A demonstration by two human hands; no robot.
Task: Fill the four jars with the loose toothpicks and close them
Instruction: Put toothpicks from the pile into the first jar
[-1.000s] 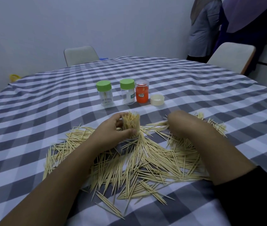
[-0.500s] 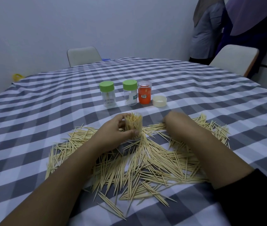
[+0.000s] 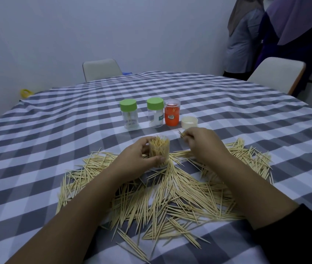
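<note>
Head view: left hand [image 3: 135,161] grips open jar [image 3: 159,151], packed with toothpicks, upright on checked tablecloth [image 3: 56,130]. Right hand [image 3: 202,143] pinches small toothpick bunch [image 3: 182,134] beside it. Loose toothpicks [image 3: 170,197] spread below; three jars [image 3: 156,115] behind.

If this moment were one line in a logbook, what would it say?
left hand: holds open jar | right hand: pinches toothpicks | pile: on table | lid: off

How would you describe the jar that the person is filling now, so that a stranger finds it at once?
On the checked tablecloth, look in front of the row of three jars, at the far edge of the toothpick pile. The left hand grips the open jar there, packed with upright toothpicks; it alone has no lid.
</note>
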